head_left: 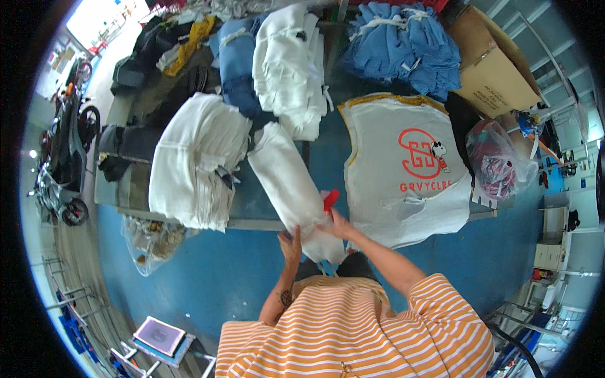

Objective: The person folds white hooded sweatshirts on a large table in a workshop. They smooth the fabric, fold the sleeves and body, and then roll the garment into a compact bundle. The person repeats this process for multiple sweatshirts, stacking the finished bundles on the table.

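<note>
A long rolled bundle of white fabric (287, 173) lies tilted across the table's near edge, its near end overhanging toward my body. At the left side of that end, my left hand (290, 246) grips the fabric, some of its fingers hidden. My right hand (338, 227) is closed on the right side of the same end. Just above the right hand sticks out a small red piece (329, 200) whose kind I cannot make out. White ties dangle from the bundle's near end.
Left of the bundle sits a stack of white garment pieces (195, 164); a white panel with a red print (403, 170) lies right. Behind are white (287, 63) and blue bundles (403, 50), a cardboard box (495, 69) and a plastic bag (501, 160). Motorcycles (66, 151) stand far left.
</note>
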Demonstrator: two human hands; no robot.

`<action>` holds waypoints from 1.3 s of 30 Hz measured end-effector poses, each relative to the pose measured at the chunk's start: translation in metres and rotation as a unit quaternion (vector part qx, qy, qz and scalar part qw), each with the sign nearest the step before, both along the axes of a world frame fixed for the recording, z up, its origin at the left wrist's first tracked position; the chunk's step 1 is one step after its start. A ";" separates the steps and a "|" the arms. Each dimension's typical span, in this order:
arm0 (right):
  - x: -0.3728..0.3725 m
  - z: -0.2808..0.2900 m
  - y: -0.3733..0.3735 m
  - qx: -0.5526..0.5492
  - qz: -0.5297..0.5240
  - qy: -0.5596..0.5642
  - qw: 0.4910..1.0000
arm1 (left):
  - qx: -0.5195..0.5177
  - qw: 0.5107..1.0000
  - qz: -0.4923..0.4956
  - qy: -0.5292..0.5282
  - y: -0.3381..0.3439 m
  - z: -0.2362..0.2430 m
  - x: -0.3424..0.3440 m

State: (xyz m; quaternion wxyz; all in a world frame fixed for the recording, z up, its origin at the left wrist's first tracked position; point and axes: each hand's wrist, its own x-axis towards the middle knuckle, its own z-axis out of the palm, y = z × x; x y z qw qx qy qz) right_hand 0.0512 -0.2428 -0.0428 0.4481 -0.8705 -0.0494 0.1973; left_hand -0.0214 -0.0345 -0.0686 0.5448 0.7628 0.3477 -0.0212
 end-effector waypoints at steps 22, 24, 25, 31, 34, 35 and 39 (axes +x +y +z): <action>0.110 0.188 0.110 0.557 -0.058 0.505 0.657 | -0.453 0.889 -0.018 -0.058 0.123 0.244 -0.029; 0.138 0.189 0.129 0.628 0.025 0.502 0.594 | -0.407 0.909 -0.063 -0.068 0.131 0.276 -0.024; 0.154 0.199 0.148 0.585 0.006 0.473 0.658 | -0.378 0.919 -0.081 -0.083 0.140 0.286 -0.027; 0.240 0.416 0.193 0.509 0.031 0.339 0.791 | -0.285 0.932 -0.084 -0.208 0.183 0.268 -0.062; 0.355 0.457 0.222 0.522 0.119 -0.002 0.844 | -0.272 0.930 0.096 -0.229 0.132 0.347 0.041; 0.387 0.478 0.237 0.519 0.108 -0.084 0.844 | -0.251 0.921 0.153 -0.256 0.124 0.372 0.081; 0.488 0.538 0.232 0.439 0.021 -0.233 0.868 | -0.173 0.925 0.032 -0.337 0.181 0.423 0.255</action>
